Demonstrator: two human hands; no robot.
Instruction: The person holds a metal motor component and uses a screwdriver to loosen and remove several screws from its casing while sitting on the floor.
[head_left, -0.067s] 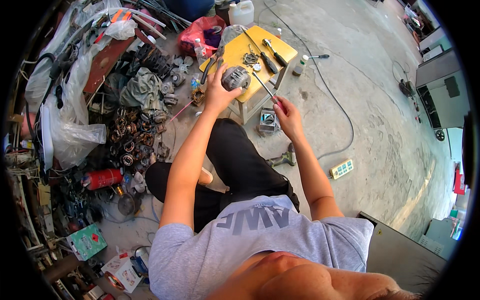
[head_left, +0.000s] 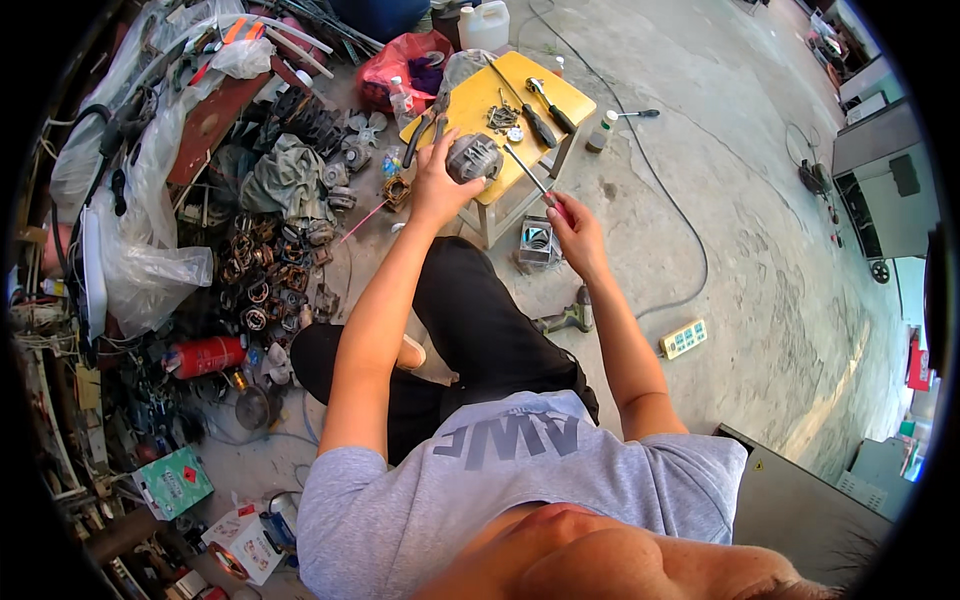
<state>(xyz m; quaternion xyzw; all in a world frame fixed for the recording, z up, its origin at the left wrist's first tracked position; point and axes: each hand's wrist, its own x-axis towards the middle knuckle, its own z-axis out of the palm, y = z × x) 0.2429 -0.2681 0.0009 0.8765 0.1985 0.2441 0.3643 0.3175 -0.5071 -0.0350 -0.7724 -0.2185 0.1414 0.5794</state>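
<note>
At the near left corner of a yellow-topped stool point(head_left: 470, 100), my left hand point(head_left: 436, 187) is wrapped round a grey, ribbed metal motor housing point(head_left: 474, 158). My right hand point(head_left: 580, 240) grips a screwdriver point(head_left: 530, 175) by its red handle. Its long metal shaft points up and left, with the tip close to the housing's right side; I cannot tell whether they touch. On the stool lie pliers point(head_left: 424, 130), several loose bolts point(head_left: 502, 118), a small round white piece point(head_left: 514, 134), a black-handled screwdriver point(head_left: 538, 126) and a ratchet wrench point(head_left: 552, 108).
Motor parts and copper coils point(head_left: 265, 265) are heaped at left, near a red cylinder point(head_left: 204, 357). A small metal box point(head_left: 537, 240) stands by the stool. A cordless drill point(head_left: 570, 315), power strip point(head_left: 683, 338), cable point(head_left: 690, 215) and bottle point(head_left: 601, 132) are on the floor.
</note>
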